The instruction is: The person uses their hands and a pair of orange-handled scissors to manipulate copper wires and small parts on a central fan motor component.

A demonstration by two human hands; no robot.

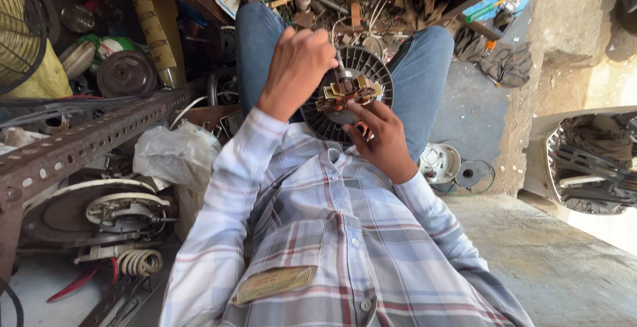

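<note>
Shirt pocket: a folded paper slip sits in the plaid chest pocket, nearest the camera; leaning forward could tip it out.
Right hand: fingers support the near right rim of the motor housing, hand apart from the other.
Motor housing: round, grey, ribbed, resting on the lap between the knees; a weak grip could let it roll off.
Winding block: copper coils with yellow insulation sit at the housing centre; prying could nick the wire.
Left hand: closed around a thin tool over the block; a slip could jab the right fingers.
Floor, far left: metal discs and an angle bar crowd the legs.
</note>
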